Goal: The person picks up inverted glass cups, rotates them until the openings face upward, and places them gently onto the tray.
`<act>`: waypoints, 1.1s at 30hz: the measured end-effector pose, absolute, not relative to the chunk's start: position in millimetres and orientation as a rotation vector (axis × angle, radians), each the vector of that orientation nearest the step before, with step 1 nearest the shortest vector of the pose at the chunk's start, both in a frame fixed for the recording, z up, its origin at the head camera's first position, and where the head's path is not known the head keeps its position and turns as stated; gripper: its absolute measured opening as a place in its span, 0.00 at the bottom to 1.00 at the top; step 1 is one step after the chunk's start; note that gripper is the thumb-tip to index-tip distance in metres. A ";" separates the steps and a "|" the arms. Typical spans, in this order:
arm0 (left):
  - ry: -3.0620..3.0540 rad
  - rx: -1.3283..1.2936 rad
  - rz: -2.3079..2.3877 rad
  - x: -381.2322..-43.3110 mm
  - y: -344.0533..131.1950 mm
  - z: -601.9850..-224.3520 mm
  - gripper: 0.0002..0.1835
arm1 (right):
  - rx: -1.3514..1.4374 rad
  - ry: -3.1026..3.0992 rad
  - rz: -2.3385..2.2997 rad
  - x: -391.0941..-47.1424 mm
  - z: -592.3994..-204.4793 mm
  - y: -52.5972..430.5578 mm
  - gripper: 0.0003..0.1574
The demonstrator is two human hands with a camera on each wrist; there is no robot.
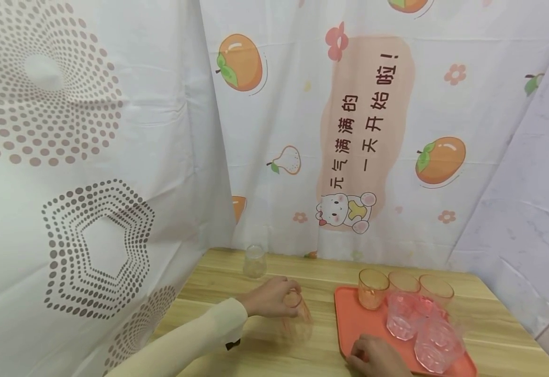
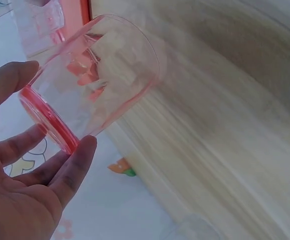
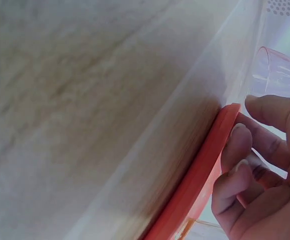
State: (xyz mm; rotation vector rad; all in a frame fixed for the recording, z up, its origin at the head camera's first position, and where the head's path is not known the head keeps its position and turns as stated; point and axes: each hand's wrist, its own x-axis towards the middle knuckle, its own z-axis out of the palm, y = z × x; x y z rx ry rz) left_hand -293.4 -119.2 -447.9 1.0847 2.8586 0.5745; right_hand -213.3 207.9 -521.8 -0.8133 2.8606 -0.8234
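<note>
My left hand [image 1: 274,297] pinches a clear pink cup [image 2: 105,85] by its thick base, fingertips and thumb around the edge. In the head view the cup is blurred, base upward and mouth toward the table. My right hand [image 1: 373,356] is at the near left edge of a red tray [image 1: 351,319]. In the right wrist view its fingers [image 3: 237,142] are loosely bent beside the tray's rim; whether they press on it is hard to tell. An orange cup [image 1: 373,296] stands at the tray's back left corner.
Two pinkish-orange cups [image 1: 436,287] stand along the tray's back, with several clear pink cups [image 1: 436,345] in front. A colourless cup [image 1: 255,262] is on the wooden table [image 1: 321,272] at the back left. Printed curtains [image 1: 274,120] enclose the table's back and sides.
</note>
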 end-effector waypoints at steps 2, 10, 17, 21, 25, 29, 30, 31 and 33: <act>2.840 1.085 0.628 -293.1 -119.7 -448.1 0.27 | -0.808 2.870 -0.810 -213.9 -521.5 207.2 0.12; 2.635 0.936 1.007 -289.7 -117.8 -451.8 0.22 | -0.794 2.924 -0.912 -211.2 -521.5 201.4 0.09; 2.459 0.734 1.289 -280.0 -111.1 -450.3 0.21 | -0.733 2.762 -1.231 -207.3 -511.9 188.8 0.09; 2.403 0.636 1.372 -277.3 -106.7 -451.5 0.19 | -0.656 2.664 -1.365 -205.6 -507.4 181.4 0.13; 2.381 0.584 1.407 -275.7 -103.8 -453.7 0.19 | -0.582 2.617 -1.441 -204.5 -504.7 175.5 0.16; 2.336 0.572 1.444 -274.3 -102.3 -456.7 0.18 | -0.546 2.563 -1.539 -204.2 -503.8 171.9 0.16; 2.319 0.572 1.456 -274.3 -102.2 -457.7 0.18 | -0.529 2.544 -1.569 -204.0 -503.5 171.3 0.16; 2.298 0.569 1.471 -274.3 -102.4 -458.8 0.18 | -0.501 2.508 -1.608 -203.9 -503.0 170.5 0.17; 2.259 0.563 1.496 -274.7 -103.0 -460.5 0.18 | -0.426 2.464 -1.674 -203.4 -502.0 169.5 0.18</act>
